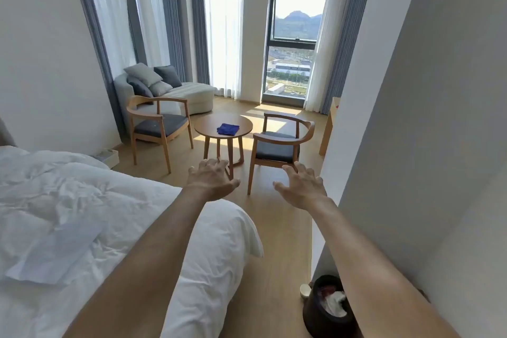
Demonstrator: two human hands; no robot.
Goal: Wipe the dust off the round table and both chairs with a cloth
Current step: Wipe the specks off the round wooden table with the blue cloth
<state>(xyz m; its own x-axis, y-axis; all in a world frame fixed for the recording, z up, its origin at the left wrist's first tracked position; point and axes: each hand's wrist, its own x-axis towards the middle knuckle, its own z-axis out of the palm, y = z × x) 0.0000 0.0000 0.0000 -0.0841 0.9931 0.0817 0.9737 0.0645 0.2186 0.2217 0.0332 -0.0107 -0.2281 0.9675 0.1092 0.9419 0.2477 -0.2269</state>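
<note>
A: Cloth?
B: Blue, folded, lying on the round table, toward its right side. Nobody touching it.

A: Chairs?
B: Two wooden armchairs, grey seat pads. Left chair near the sofa, right chair on the window side. Table stands between them.

A: Hands?
B: Both stretched forward in mid-air, well short of the table. Left hand palm down, fingers spread. Right hand the same, fingers splayed, thumb out. Neither holds anything.

A: Progress?
B: Looks like nothing begun. Cloth not yet picked up, so table and both chairs all seem left to wipe. Dust itself too fine to see from here.

A: Surroundings?
B: Bed with rumpled white duvet at left, dark bin by the wall at lower right.
</note>
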